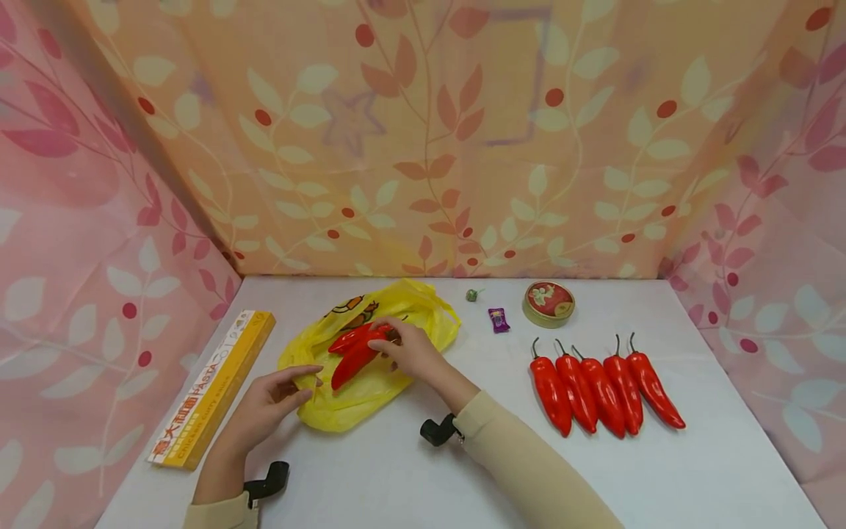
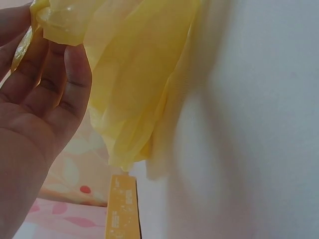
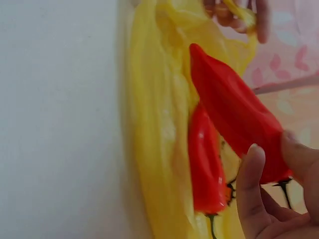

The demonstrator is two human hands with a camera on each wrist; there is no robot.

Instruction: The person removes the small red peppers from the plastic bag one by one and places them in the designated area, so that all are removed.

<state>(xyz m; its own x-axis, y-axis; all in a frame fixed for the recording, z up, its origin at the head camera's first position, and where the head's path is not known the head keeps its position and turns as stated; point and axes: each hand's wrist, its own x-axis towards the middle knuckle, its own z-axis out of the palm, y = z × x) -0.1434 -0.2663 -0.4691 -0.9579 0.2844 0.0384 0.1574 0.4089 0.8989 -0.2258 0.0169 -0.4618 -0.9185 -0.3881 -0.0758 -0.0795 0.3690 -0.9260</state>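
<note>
Between thumb and fingers, my right hand (image 1: pixel 411 351) grips a red chili pepper (image 3: pixel 234 107) near its stem end, over the yellow plastic bag (image 1: pixel 337 415). A second red chili pepper (image 3: pixel 205 164) lies on the bag beneath it, its dark stem showing in the right wrist view. My left hand (image 1: pixel 267 404) pinches the bag's near left edge; in the left wrist view its fingers (image 2: pixel 77 64) are partly covered by the thin plastic.
Several red peppers (image 1: pixel 598 397) lie in a row at right. Behind stand a round red tin (image 1: pixel 548 303), a purple wrapped candy (image 1: pixel 499 320) and a small green item (image 1: pixel 471 295). A yellow pasta box (image 1: pixel 211 397) lies left. Patterned cloth (image 1: pixel 429 147) walls the table.
</note>
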